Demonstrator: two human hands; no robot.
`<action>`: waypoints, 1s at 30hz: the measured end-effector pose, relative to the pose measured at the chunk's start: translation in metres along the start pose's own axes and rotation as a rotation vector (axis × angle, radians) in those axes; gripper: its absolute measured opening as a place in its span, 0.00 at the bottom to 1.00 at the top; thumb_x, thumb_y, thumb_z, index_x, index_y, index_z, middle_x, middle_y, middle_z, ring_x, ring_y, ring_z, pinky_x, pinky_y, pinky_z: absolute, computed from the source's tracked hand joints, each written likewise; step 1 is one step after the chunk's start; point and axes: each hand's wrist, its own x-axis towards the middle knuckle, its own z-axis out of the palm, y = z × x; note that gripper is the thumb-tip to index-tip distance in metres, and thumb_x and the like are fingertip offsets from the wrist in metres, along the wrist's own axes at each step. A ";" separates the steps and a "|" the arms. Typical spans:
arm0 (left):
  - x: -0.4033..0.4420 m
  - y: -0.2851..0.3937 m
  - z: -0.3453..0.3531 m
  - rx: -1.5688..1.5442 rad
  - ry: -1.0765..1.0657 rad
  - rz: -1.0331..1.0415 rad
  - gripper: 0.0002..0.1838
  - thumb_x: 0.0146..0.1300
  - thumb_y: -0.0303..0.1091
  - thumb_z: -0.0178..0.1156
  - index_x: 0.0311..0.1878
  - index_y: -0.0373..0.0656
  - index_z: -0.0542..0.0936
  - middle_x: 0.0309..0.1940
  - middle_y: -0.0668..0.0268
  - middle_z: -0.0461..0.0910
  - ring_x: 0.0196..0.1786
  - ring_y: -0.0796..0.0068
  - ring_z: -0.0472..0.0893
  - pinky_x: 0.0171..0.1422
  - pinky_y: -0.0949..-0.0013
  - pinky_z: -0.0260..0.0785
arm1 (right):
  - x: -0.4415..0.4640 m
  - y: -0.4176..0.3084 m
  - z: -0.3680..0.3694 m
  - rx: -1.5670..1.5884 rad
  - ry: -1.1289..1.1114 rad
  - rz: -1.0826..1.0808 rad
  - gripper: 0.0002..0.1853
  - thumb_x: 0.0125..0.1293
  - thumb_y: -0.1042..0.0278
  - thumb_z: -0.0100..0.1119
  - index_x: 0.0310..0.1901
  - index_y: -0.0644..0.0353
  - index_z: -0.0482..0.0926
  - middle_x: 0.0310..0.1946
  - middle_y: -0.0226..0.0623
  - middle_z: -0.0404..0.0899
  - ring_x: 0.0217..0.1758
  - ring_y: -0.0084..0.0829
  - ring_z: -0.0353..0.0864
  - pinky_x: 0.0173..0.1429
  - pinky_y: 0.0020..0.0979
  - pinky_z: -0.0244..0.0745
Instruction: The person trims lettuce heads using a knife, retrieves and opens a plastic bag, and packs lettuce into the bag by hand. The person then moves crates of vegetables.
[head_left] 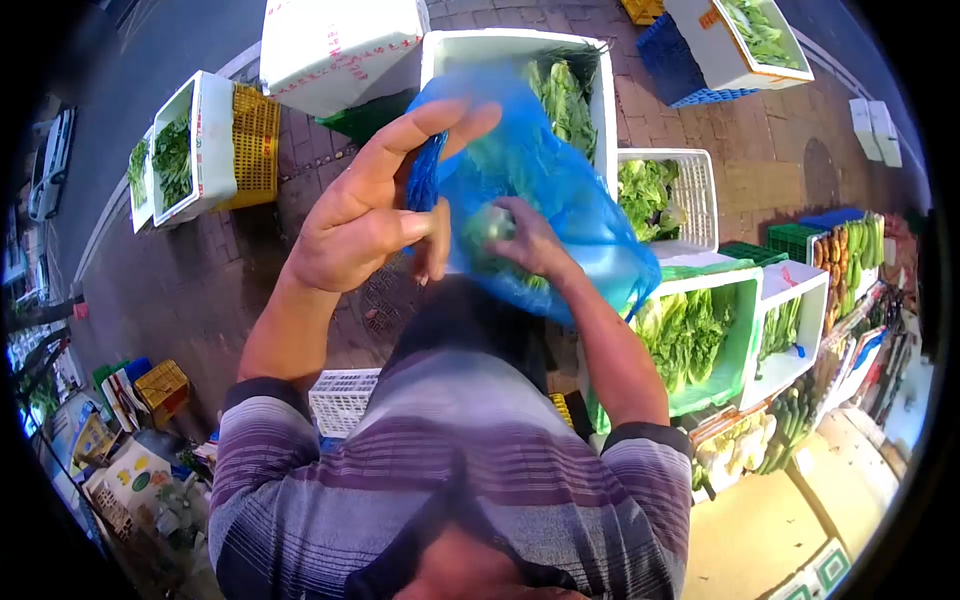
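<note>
My left hand point(375, 205) is raised, its fingers curled around the bunched edge of a thin blue plastic bag point(590, 200). The bag hangs spread out to the right, in front of my body. Inside its mouth, my right hand point(530, 240) grips a pale green vegetable point(487, 230); its exact kind is blurred. Other leafy greens show dimly through the film. Behind the bag stands a white foam box point(515, 40) holding long leafy greens point(565, 105), partly hidden by the bag.
To the right are a white basket of lettuce point(645, 195), a green-lined foam box of leafy greens point(690, 335) and stacked produce. On the left, a foam box point(195, 150) leans by a yellow crate point(255, 145). A closed foam box point(340, 50) stands beyond. Brick paving point(760, 170) lies between.
</note>
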 end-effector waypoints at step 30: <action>-0.005 -0.036 -0.056 0.024 0.094 -0.055 0.41 0.59 0.20 0.47 0.79 0.39 0.50 0.77 0.46 0.54 0.27 0.74 0.81 0.32 0.72 0.73 | 0.057 0.077 0.025 0.330 0.176 0.446 0.33 0.61 0.46 0.65 0.58 0.68 0.75 0.51 0.54 0.80 0.55 0.45 0.80 0.62 0.40 0.72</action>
